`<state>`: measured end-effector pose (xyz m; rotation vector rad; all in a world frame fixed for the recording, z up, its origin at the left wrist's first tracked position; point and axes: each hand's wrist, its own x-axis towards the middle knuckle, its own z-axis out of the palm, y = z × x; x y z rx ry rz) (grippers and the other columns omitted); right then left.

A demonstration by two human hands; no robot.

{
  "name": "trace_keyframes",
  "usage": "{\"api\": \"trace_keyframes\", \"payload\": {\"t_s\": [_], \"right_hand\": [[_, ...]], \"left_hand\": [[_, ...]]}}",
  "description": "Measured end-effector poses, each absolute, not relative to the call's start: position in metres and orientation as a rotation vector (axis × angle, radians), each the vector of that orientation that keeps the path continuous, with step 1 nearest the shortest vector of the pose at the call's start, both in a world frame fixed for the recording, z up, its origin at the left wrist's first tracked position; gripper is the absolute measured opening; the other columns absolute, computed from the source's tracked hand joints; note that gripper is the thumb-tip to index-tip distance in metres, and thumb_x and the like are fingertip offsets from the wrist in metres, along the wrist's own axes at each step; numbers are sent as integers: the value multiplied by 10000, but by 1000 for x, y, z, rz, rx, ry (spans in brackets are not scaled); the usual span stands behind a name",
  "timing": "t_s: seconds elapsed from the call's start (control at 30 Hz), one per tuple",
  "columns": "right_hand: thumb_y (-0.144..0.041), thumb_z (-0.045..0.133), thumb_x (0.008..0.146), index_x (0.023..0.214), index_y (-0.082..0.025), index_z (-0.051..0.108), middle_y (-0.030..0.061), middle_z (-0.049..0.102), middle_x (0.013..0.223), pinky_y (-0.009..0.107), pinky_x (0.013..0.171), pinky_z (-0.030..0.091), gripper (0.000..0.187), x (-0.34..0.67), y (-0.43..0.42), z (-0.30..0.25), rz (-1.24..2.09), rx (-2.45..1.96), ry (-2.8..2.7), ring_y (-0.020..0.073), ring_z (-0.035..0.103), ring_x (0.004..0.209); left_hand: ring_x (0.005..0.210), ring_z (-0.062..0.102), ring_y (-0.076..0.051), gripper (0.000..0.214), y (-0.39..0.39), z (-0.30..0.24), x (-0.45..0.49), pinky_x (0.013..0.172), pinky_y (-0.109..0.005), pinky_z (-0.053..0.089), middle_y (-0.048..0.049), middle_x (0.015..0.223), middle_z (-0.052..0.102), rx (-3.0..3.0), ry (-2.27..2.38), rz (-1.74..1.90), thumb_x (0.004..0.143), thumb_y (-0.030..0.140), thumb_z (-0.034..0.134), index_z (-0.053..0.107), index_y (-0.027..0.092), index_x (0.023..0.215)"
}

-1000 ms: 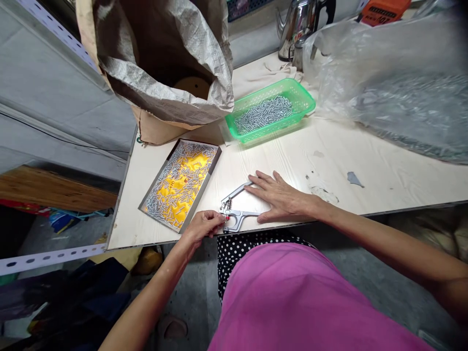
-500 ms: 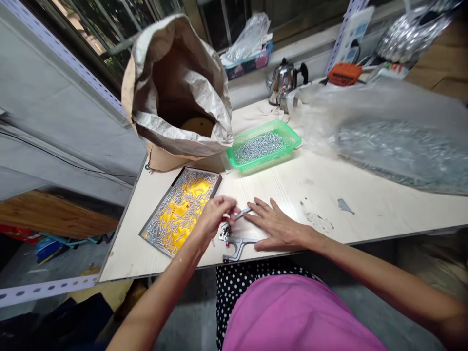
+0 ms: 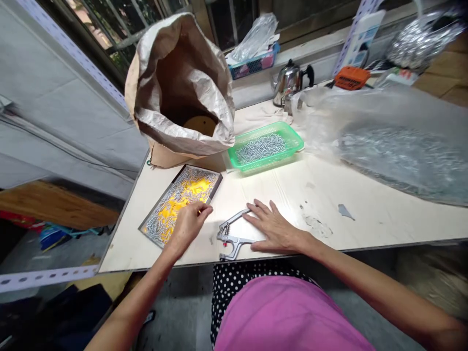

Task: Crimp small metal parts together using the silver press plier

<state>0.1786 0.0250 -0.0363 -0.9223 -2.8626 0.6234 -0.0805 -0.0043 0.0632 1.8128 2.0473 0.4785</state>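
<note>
My left hand (image 3: 190, 220) hovers at the right edge of a shallow dark-rimmed tray (image 3: 215, 189), its thumb and fingers pinched together. Whatever lies between the fingertips is too small or hidden to make out. In the tray, small silver metal pins (image 3: 155, 228) are scattered over a yellow surface. My right hand (image 3: 273, 227) lies flat with spread fingers, covering the handle ends of a grey plier-like hand tool (image 3: 234, 241) with a spring between its arms. The tool rests on the table near the front edge. One loose pin (image 3: 211, 240) lies left of it.
Behind the tray stands a large open paper sack (image 3: 175, 141). A green plastic basket (image 3: 248, 166) holds many silver pins. To the right lies a clear plastic bag (image 3: 398, 146) of metal parts. A kettle (image 3: 288, 85) and an orange device (image 3: 351, 78) are at the back.
My left hand has moved left, away from the tool's spring end to the tray's edge. My right hand stays spread over the handles. The view has shifted slightly.
</note>
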Motion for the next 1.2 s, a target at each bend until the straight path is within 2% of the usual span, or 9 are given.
{"api": "trace_keyframes", "payload": {"t_s": [0.17,0.33,0.5,0.67,0.83,1.0,1.1,1.2], "right_hand": [[-653,591,810,1488,-190,351,184,207,1588,702,1094,126,855,177,22,-45,498,-919,-2855,417,116,1448],[-663,578,815,1490,-200,340,174,219,1586,697,1094,149,852,175,22,-46,475,-935,-2880,415,125,1447],[-643,595,816,1476,-182,355,181,197,1591,680,1104,166,840,174,21,-40,524,-952,-2894,414,101,1454],[-595,627,818,1405,-158,444,179,155,1602,608,1143,168,755,173,17,-42,583,-953,-2847,395,62,1464],[-565,652,817,1393,-161,457,181,145,1603,617,1144,152,730,174,15,-44,593,-952,-2852,402,52,1463],[-566,646,823,1388,-162,463,182,156,1600,619,1143,144,718,173,14,-43,582,-955,-2851,401,61,1463],[-563,641,829,1384,-162,468,188,181,1592,622,1139,142,707,173,14,-43,571,-964,-2849,400,66,1462],[-572,650,818,1383,-169,471,191,226,1574,622,1134,153,717,173,16,-43,569,-951,-2842,400,88,1458]], "left_hand": [[677,638,-170,193,-52,20,-99,636,-252,410,-29,720,698,1693,2107,199,849,265,565,713,180,759],[742,633,-202,238,-75,-10,-92,636,-271,384,-58,777,690,1616,2253,72,871,374,594,679,166,794],[765,623,-191,143,-79,-19,-88,671,-269,392,-65,811,677,1698,2218,156,873,250,565,643,159,796],[580,559,-147,146,-81,-14,-86,588,-243,386,-1,635,611,1466,2038,308,836,269,567,617,175,735],[687,565,-161,138,-84,-17,-89,651,-262,396,-29,752,610,1716,2090,333,808,211,583,568,185,673],[777,604,-203,64,-86,-23,-93,701,-298,426,-64,823,641,1757,2050,304,844,186,550,608,174,821],[833,623,-217,102,-85,-21,-90,747,-312,447,-85,877,667,1708,2062,363,836,186,561,651,163,877],[719,620,-180,127,-83,-16,-83,690,-291,464,-61,797,672,1429,2002,477,822,243,592,681,155,848]]}}
